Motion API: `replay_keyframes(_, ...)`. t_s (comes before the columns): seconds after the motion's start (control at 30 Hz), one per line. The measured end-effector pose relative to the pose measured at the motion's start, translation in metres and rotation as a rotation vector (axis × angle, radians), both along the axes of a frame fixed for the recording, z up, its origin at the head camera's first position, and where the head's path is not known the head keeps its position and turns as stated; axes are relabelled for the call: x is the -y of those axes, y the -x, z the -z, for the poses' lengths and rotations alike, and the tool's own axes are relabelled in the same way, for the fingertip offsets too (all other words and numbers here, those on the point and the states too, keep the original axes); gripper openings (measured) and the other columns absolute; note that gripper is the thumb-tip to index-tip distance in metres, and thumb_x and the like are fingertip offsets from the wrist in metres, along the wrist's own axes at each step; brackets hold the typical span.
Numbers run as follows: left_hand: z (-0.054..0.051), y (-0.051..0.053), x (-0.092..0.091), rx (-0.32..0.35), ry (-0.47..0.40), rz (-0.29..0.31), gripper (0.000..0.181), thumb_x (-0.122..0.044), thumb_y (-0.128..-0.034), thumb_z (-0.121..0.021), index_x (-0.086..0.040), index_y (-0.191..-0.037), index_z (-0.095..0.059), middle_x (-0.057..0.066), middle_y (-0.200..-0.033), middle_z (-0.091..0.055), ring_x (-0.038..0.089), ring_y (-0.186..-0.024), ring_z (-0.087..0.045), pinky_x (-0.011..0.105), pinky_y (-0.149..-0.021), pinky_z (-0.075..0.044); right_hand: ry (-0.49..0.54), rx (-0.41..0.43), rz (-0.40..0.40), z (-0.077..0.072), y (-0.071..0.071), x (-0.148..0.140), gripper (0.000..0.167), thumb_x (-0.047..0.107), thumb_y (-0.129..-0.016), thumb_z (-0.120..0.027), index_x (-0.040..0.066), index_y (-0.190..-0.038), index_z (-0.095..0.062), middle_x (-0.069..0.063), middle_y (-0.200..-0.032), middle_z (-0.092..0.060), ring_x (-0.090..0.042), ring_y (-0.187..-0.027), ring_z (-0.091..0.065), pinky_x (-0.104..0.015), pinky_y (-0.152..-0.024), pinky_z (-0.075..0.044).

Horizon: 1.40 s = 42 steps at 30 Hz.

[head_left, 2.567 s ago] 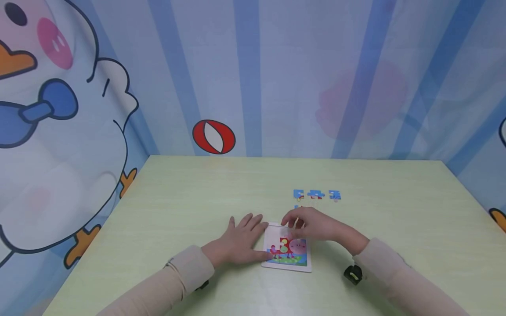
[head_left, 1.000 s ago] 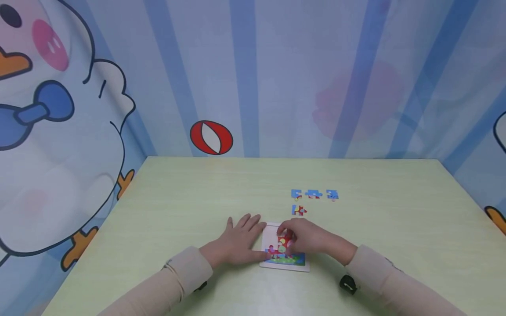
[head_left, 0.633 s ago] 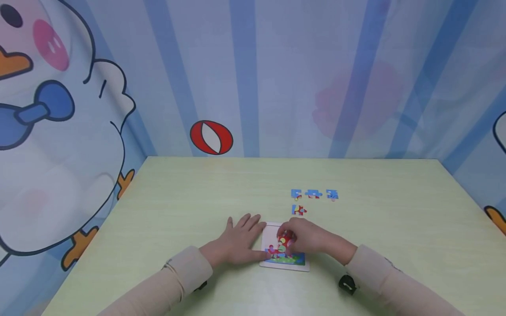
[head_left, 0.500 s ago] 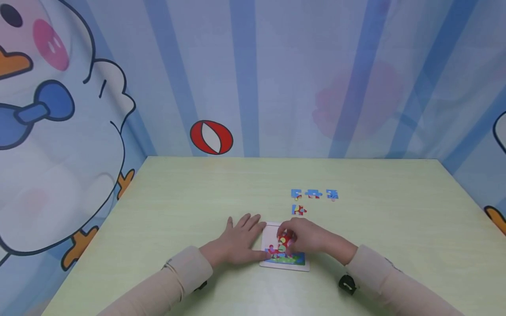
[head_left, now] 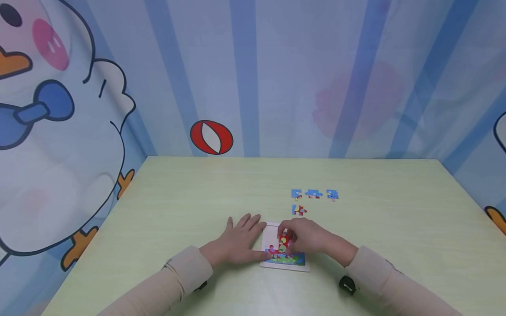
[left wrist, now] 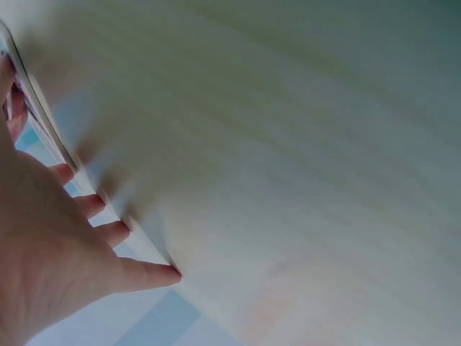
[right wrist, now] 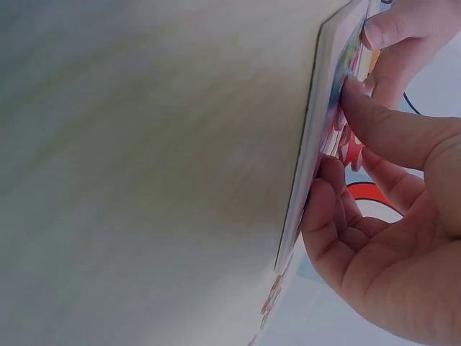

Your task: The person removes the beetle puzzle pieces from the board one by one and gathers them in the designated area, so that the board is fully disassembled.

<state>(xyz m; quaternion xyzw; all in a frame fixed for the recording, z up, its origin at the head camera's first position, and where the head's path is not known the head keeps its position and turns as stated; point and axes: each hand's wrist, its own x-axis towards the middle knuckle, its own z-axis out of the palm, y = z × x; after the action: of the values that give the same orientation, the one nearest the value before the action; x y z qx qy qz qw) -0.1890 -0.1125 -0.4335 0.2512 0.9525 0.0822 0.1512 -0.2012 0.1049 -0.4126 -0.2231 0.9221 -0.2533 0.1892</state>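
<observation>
A small white-framed jigsaw board (head_left: 302,268) lies on the table, its lower rows showing green grass and red figures. My left hand (head_left: 237,243) lies with fingers spread on the table at the board's left, thumb resting on its lower left edge. Over the board's right half, my right hand (head_left: 306,235) pinches a red puzzle piece (head_left: 283,241) between thumb and fingers. In the right wrist view that red piece (right wrist: 351,149) stands tilted up from the board (right wrist: 310,151), partly hidden by the fingers. The hand hides the board's upper right.
Behind the board lie loose puzzle pieces: a row with a blue corner piece (head_left: 296,193), a blue-and-red piece (head_left: 314,194) and a blue piece (head_left: 332,194), and nearer, a red-and-blue piece (head_left: 299,210). A printed curtain (head_left: 276,87) hangs behind the table (head_left: 178,188).
My right hand has come down and nearer over the board since the oldest frame, uncovering the nearer loose piece. The red piece has tilted slightly under its fingers. My left hand has stayed put.
</observation>
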Motion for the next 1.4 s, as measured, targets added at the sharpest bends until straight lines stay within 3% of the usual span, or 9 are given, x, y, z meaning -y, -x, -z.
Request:
replay_keyframes(0.2,0.000,0.000,0.000,0.007,0.000,-0.002,0.087,-0.069,-0.0909,-0.051,-0.015,-0.157,-0.032,0.009,-0.167,-0.021,0.036,-0.155,-0.015,0.073,-0.115,-0.014,-0.002,-0.008,0.003,0.000,-0.001,0.001,0.029,0.007,-0.078,-0.084,0.018,-0.098,-0.067,0.005,-0.087,-0.063,-0.015,-0.080,-0.055,-0.034,-0.077,-0.052)
replay_keyframes(0.43,0.002,-0.001,0.000,0.003,-0.003,0.000,0.088,-0.070,-0.0906,-0.050,-0.015,-0.157,-0.032,0.009,-0.167,-0.022,0.036,-0.155,-0.016,0.073,-0.115,-0.014,0.063,0.011,-0.016,0.003,0.001,-0.004,0.026,0.002,-0.082,-0.078,0.016,-0.102,-0.069,0.002,-0.092,-0.065,-0.016,-0.085,-0.057,-0.035,-0.080,-0.056)
replay_keyframes(0.73,0.002,-0.001,0.000,0.001,-0.006,0.000,0.087,-0.069,-0.0905,-0.051,-0.015,-0.156,-0.032,0.009,-0.167,-0.022,0.036,-0.155,-0.017,0.073,-0.115,-0.015,0.190,0.068,-0.058,0.004,0.004,-0.014,0.017,0.001,-0.095,-0.062,0.015,-0.100,-0.070,0.002,-0.081,-0.061,-0.014,-0.074,-0.055,-0.025,-0.066,-0.048)
replay_keyframes(1.07,-0.001,-0.001,0.000,0.000,-0.013,0.001,0.087,-0.068,-0.0906,-0.052,-0.015,-0.156,-0.033,0.009,-0.167,-0.023,0.037,-0.154,-0.017,0.074,-0.115,-0.015,0.256,0.012,-0.088,-0.014,0.015,-0.029,0.019,-0.001,-0.097,-0.057,0.006,-0.108,-0.070,-0.003,-0.093,-0.067,-0.014,-0.079,-0.056,-0.026,-0.070,-0.050)
replay_keyframes(1.2,0.000,-0.001,0.000,-0.002,-0.006,0.003,0.087,-0.069,-0.0906,-0.052,-0.015,-0.156,-0.032,0.009,-0.167,-0.023,0.036,-0.154,-0.017,0.074,-0.115,-0.015,0.233,-0.046,-0.072,-0.024,0.022,-0.039,0.018,0.001,-0.097,-0.059,0.004,-0.111,-0.070,-0.008,-0.102,-0.069,-0.014,-0.081,-0.054,-0.025,-0.070,-0.049)
replay_keyframes(1.4,0.000,-0.001,0.000,-0.004,-0.003,0.006,0.087,-0.068,-0.0910,-0.052,-0.015,-0.156,-0.032,0.009,-0.167,-0.022,0.036,-0.155,-0.017,0.073,-0.115,-0.015,0.203,-0.064,-0.034,-0.032,0.037,-0.059,0.018,0.003,-0.099,-0.057,0.003,-0.112,-0.069,-0.010,-0.098,-0.067,-0.015,-0.076,-0.052,-0.029,-0.067,-0.047)
